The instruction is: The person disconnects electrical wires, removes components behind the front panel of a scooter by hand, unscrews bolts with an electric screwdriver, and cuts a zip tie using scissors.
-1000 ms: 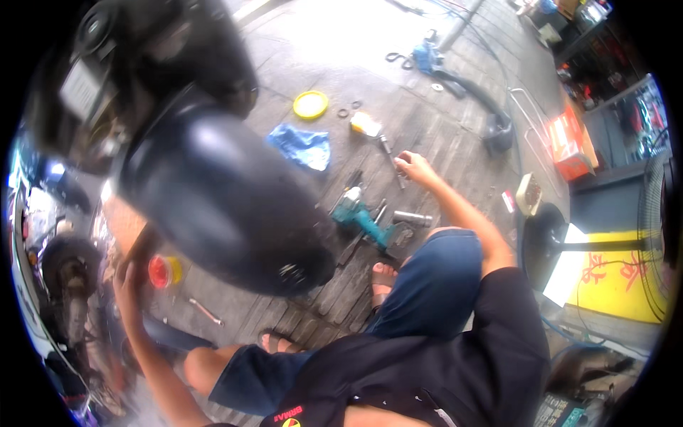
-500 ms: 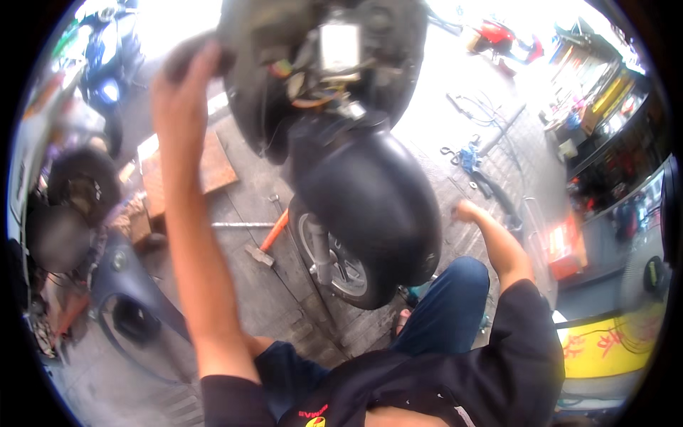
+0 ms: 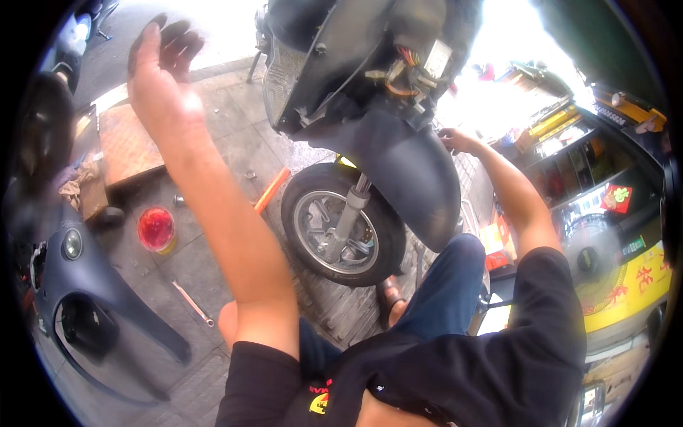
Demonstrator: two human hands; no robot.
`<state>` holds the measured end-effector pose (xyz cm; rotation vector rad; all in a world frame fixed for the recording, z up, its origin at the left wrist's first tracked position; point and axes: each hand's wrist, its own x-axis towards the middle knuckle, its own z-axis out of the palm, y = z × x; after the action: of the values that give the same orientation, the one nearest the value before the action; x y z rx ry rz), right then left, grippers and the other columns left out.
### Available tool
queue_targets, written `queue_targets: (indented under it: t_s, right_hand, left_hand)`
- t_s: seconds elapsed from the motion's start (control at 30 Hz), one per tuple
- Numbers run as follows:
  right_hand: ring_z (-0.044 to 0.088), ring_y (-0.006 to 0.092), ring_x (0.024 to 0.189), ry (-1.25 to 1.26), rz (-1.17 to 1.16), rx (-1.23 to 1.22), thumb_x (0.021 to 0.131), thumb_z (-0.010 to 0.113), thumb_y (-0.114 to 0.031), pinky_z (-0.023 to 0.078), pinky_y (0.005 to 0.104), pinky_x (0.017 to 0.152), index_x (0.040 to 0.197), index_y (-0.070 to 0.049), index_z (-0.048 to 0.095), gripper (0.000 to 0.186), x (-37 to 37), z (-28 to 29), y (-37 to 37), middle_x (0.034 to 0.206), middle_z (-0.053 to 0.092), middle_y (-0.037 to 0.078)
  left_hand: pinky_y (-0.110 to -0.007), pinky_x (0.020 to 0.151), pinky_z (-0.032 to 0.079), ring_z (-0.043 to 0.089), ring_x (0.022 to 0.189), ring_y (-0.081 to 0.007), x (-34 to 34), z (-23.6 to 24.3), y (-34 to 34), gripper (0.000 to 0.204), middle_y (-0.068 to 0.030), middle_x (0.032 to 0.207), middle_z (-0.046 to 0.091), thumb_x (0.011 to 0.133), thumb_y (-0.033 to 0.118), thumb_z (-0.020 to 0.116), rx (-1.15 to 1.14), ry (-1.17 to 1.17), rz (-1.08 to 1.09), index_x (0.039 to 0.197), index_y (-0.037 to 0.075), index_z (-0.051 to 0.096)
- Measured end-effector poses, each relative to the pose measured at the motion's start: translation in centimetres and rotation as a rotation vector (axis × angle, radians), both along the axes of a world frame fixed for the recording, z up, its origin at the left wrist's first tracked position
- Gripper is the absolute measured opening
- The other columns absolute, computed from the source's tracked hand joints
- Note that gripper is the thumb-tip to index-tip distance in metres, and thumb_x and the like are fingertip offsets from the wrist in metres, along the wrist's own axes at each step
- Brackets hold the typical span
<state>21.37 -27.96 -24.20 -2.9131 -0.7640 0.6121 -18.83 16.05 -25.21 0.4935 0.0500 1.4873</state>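
A scooter stands in front of me with its front wheel (image 3: 336, 224) turned to the left under a black front fender (image 3: 413, 174). Above the fender, the opened front shows bundled wires and connectors (image 3: 409, 75). My left hand (image 3: 165, 67) is raised to the left of the scooter body, apart from it. Its fingers are darkened, loosely bent and apart, with nothing in them. My right hand (image 3: 462, 141) is at the fender's right edge, fingers stretched toward it. Whether they touch it is unclear.
A grey scooter panel (image 3: 107, 285) lies at left, near a red-topped cup (image 3: 156, 229) and a wrench (image 3: 192, 304). My left forearm partly covers an orange handle (image 3: 272, 190). A wooden board (image 3: 128, 146) lies farther back. A fan (image 3: 587, 260) and a cabinet stand at right.
The view has shifted, showing more of the front wheel and the cup. My left hand has drawn away from the scooter body. My right hand has moved up and forward beside the fender.
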Motion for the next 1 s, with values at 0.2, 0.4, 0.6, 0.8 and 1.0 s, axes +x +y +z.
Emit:
queue_targets:
  t_s: [0.2,0.4,0.6,0.8,1.0]
  right_hand:
    - [0.066,0.0183,0.068,-0.016,-0.066,-0.058,0.084,0.064,-0.027,0.053,0.0338,0.066,0.105,-0.008,0.067,0.029,4.9,-12.7,-18.4,0.077,0.069,0.011]
    - [0.067,0.0295,0.093,0.071,0.145,-0.26,0.075,0.068,-0.035,0.052,0.041,0.085,0.105,-0.011,0.071,0.038,4.3,-22.2,-27.5,0.096,0.071,0.015]
    - [0.064,0.0386,0.095,-0.212,-0.064,0.071,0.079,0.06,-0.023,0.051,0.0474,0.083,0.095,-0.001,0.066,0.028,13.7,-33.1,-32.5,0.096,0.067,0.023]
    - [0.06,0.0369,0.109,-0.174,-0.181,0.044,0.08,0.058,-0.024,0.047,0.048,0.096,0.109,-0.002,0.065,0.037,23.2,-40.5,-30.1,0.111,0.064,0.023]
    - [0.049,0.036,0.125,-0.4,-0.232,0.261,0.081,0.067,-0.031,0.038,0.0427,0.106,0.132,0.001,0.05,0.062,35.6,-51.1,-34.6,0.133,0.052,0.024]
  left_hand:
    - [-0.035,0.081,0.053,0.066,0.084,-0.0233,7.0,1.2,-8.7,0.03,-0.0145,0.093,0.068,0.093,0.02,0.058,0.388,0.261,-0.244,0.108,-0.005,0.063]
    - [-0.032,0.081,0.051,0.065,0.086,-0.0207,10.7,1.6,-17.5,0.029,-0.0123,0.096,0.068,0.092,0.019,0.059,0.692,0.59,-0.076,0.108,-0.006,0.064]
    - [-0.032,0.083,0.051,0.065,0.096,-0.0239,11.5,2.1,-20.6,0.022,-0.0126,0.109,0.066,0.094,0.013,0.057,1.209,1.479,0.923,0.111,0.0,0.063]
    - [-0.035,0.083,0.048,0.06,0.098,-0.0225,9.5,4.7,-19.9,0.039,-0.0123,0.109,0.063,0.091,0.024,0.061,0.781,1.61,0.745,0.123,0.001,0.059]
    - [-0.03,0.088,0.045,0.056,0.105,-0.0165,9.9,0.5,-18.6,0.042,-0.0079,0.118,0.06,0.094,0.029,0.059,0.01,1.316,0.227,0.127,0.002,0.057]
